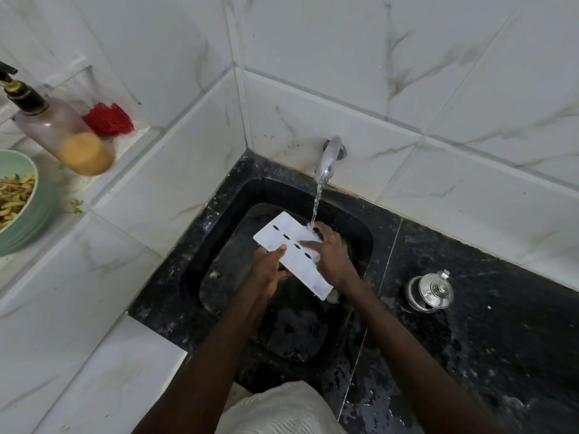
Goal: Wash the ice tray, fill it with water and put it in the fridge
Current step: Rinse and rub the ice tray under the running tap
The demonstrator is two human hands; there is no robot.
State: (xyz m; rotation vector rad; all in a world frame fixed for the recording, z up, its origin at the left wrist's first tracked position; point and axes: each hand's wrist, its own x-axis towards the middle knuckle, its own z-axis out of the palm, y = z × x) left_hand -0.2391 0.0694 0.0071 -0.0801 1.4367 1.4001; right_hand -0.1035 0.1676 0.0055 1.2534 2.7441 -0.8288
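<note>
A white ice tray (282, 231), flat side up with a row of small dark oval holes, is held over the black sink (219, 214). My left hand (266, 267) grips its near long edge with the thumb on top. My right hand (329, 255) holds the opposite edge, fingers spread across the surface. Water pours from the chrome tap (329, 158) onto the tray's far corner beside my right fingers.
A steel lidded pot (430, 291) stands on the black counter right of the sink. On the white tiled ledge at left are a pump soap bottle (62, 133), a red scrubber (108, 119) and a green bowl of food (18, 202).
</note>
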